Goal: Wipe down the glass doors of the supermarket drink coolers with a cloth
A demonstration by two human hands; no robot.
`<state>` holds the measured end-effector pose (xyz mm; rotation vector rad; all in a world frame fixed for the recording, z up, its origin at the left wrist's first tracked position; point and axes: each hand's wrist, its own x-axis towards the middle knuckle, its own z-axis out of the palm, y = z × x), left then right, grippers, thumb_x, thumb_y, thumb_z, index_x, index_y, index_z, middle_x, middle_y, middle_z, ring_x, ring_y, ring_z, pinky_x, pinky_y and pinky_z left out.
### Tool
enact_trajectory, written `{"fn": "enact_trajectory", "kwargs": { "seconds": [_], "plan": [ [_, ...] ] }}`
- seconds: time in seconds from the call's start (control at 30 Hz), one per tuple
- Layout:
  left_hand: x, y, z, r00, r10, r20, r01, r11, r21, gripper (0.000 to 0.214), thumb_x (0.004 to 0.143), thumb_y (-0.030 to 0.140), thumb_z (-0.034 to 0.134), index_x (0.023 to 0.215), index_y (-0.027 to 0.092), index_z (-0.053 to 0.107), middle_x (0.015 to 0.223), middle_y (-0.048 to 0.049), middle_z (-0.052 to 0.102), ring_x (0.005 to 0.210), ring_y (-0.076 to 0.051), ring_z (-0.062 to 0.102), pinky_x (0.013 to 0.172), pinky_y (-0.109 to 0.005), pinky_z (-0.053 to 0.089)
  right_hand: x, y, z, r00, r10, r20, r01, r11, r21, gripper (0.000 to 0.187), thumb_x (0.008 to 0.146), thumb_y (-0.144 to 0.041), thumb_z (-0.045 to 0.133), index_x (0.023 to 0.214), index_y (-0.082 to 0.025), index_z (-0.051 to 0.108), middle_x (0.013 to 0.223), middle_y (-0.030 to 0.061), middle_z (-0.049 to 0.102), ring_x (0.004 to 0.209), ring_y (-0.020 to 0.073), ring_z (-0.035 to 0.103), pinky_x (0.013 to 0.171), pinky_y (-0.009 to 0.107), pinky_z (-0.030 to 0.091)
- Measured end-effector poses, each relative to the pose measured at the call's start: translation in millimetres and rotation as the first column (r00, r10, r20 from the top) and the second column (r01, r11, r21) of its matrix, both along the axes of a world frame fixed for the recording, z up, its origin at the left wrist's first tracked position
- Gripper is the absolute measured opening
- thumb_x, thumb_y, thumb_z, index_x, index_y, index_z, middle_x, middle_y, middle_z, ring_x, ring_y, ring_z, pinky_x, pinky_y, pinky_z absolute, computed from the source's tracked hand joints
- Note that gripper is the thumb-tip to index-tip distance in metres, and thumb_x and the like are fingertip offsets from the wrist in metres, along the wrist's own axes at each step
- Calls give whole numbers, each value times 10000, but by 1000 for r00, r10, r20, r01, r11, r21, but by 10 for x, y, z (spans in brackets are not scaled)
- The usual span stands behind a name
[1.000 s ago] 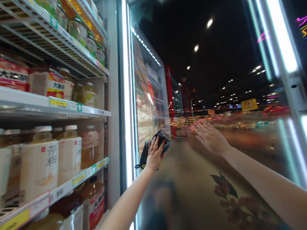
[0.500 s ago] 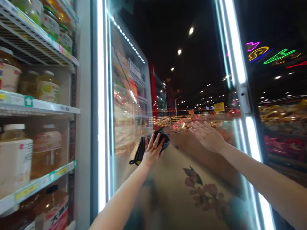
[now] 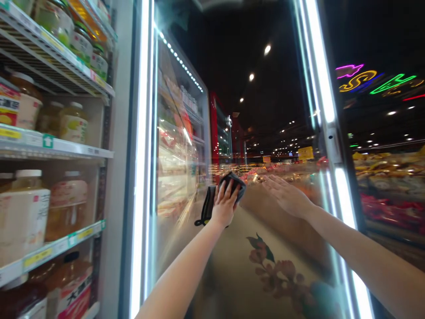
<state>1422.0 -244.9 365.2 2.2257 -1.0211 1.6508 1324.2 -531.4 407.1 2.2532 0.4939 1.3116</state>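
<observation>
Through my left hand point(image 3: 225, 206) a dark grey cloth point(image 3: 209, 201) with a black edge and a small loop is pressed flat on the glass door point(image 3: 232, 252). The fingers are spread over the cloth, and part of it shows around them. My right hand point(image 3: 285, 195) is to the right of it, fingers stretched out, with no object in it. It lies at the glass, though exact contact is hard to tell. Bright light strips point(image 3: 141, 155) run down the door's left side, and another strip point(image 3: 347, 195) is by my right forearm.
On the left, open cooler shelves point(image 3: 59, 148) carry several bottles point(image 3: 75, 122) and jars behind price labels. A light-coloured surface with printed pink flowers point(image 3: 285, 268) appears in or through the glass. Further right are packaged goods point(image 3: 381, 204) and neon signs point(image 3: 358, 82).
My left hand and the cloth have slid right and slightly up across the glass. My right hand stays nearly in place, and the view has shifted a little.
</observation>
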Motion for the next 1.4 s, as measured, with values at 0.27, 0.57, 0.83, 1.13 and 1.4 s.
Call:
{"fn": "enact_trajectory", "kwargs": {
  "seconds": [0.27,0.57,0.83,1.13,1.4],
  "plan": [
    [3,70,356,970,122,-209,-199,893,-403,622,985,341,486,1584,252,343,1704,-112,171,1578,-340,97,1259,-611,155,-204,-562,108,994,-92,56,88,994,61,659,973,-90,320,1610,-246,257,1654,68,282,1522,284,286,1191,558,382],
    [-140,-519,-144,987,-134,91,109,966,233,675,934,271,588,1563,360,360,1665,-27,313,1557,-263,231,1283,-517,168,-221,-709,-2,992,-122,-33,125,987,106,645,978,-88,309,1607,-226,271,1674,80,214,1534,280,234,1191,542,389],
    [-168,-738,552,997,51,-65,-67,957,-281,625,965,313,540,1567,253,384,1695,-99,207,1572,-345,129,1272,-594,134,-437,-1001,-76,992,-119,-46,122,991,59,762,888,18,323,1590,-279,310,1663,40,259,1534,259,239,1186,554,396],
    [-238,-1085,46,963,-257,83,201,887,415,685,912,246,606,1554,332,384,1649,-19,351,1551,-238,252,1293,-491,151,-681,-1234,-209,979,-202,27,203,979,-10,627,900,18,368,1479,-182,499,1599,72,414,1478,274,383,1152,496,463],
    [-379,-1638,787,999,-45,-18,41,976,-215,651,960,315,548,1580,286,352,1703,-61,194,1577,-322,132,1285,-567,110,-840,-1353,-184,973,-228,46,231,971,-59,674,855,66,394,1481,-164,493,1584,87,438,1458,276,419,1138,466,484]
  ]
}}
